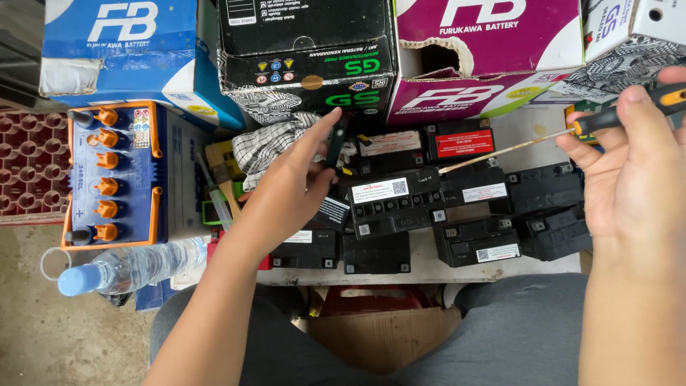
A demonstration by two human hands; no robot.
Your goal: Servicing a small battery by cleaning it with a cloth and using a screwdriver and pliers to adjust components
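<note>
Your left hand (296, 182) pinches a black strip (336, 141) upright between thumb and fingertips above the bench's middle, lifted clear of the batteries, while your right hand (629, 154) is closed around a screwdriver (572, 132) at the right edge, its tip angled down onto the labelled battery (396, 200), seemingly to work at its top. Stock on the bench: about nine small black batteries in two loose rows; at the left edge, one blue battery (114, 179) with six orange caps; one bottle (132, 266); four boxes (307, 50) behind.
</note>
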